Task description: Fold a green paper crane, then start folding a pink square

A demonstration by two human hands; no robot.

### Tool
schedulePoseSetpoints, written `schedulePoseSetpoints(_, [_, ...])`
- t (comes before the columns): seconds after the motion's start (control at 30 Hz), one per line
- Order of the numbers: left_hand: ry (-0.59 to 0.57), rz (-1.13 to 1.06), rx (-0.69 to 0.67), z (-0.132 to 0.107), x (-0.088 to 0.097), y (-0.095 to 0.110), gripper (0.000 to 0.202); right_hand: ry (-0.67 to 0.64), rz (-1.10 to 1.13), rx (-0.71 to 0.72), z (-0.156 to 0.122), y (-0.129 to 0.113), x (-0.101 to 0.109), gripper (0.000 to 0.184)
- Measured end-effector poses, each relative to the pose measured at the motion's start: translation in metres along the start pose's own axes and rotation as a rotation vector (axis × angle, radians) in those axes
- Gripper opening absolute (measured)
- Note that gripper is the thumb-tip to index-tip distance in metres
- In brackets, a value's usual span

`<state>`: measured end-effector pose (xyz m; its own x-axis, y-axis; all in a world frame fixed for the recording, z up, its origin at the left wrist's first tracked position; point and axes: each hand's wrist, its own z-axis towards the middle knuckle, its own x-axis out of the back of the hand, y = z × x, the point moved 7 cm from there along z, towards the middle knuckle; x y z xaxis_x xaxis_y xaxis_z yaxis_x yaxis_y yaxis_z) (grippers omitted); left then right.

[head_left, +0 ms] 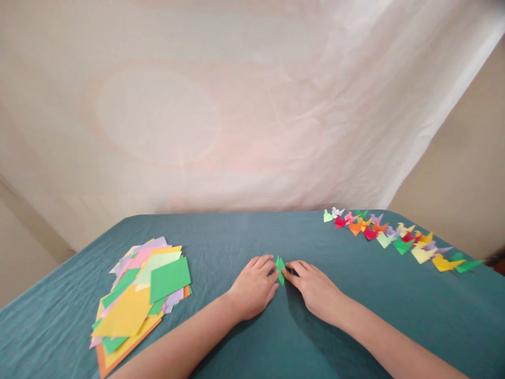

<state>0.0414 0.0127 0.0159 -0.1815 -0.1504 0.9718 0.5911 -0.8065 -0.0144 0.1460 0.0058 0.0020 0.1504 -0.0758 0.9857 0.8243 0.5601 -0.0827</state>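
Note:
A small green origami paper [280,270], folded into a narrow diamond with a split upper tip, lies on the cloth between my hands. My left hand [254,287] is at its left edge, fingers curled and fingertips against the paper. From the other side, my right hand [316,292] has its thumb and fingers closed on the right edge. The fingertips hide part of the paper's sides.
A loose pile of coloured paper sheets [126,310] spreads over the left of the teal-covered table [236,231]. Several folded paper birds [384,239] stand in rows along the right side. A pale hanging cloth [244,116] rises behind the table.

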Motion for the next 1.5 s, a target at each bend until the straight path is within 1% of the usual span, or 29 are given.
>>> schedulePoseSetpoints(0.37, [0.016, -0.025, -0.01, -0.001, 0.001, -0.002, 0.026, 0.011, -0.001, 0.013, 0.0, 0.002, -0.002, 0.04])
schedulePoseSetpoints(0.53, [0.027, -0.075, -0.003, -0.005, 0.001, -0.005, 0.026, 0.081, 0.015, 0.024, 0.0, 0.004, -0.006, 0.037])
schedulePoseSetpoints(0.7, [0.033, -0.108, 0.016, -0.006, 0.0, -0.007, 0.035, 0.192, 0.039, 0.017, -0.001, 0.005, -0.008, 0.031])
schedulePoseSetpoints(0.83, [0.003, -0.113, 0.005, -0.004, -0.001, -0.006, 0.039, 0.222, 0.038, 0.011, -0.001, 0.005, -0.007, 0.03])
schedulePoseSetpoints(1.1, [-0.043, -0.116, -0.001, -0.003, -0.004, -0.007, 0.039, 0.258, 0.031, 0.015, -0.002, 0.004, -0.005, 0.03])
schedulePoseSetpoints(1.27, [-0.044, -0.105, 0.066, -0.005, -0.007, -0.014, 0.043, 0.29, 0.03, 0.024, -0.001, 0.004, -0.003, 0.03])
schedulePoseSetpoints(1.5, [-0.009, -0.103, 0.144, 0.0, -0.012, -0.022, 0.043, 0.267, 0.035, 0.01, 0.001, 0.006, -0.007, 0.029])
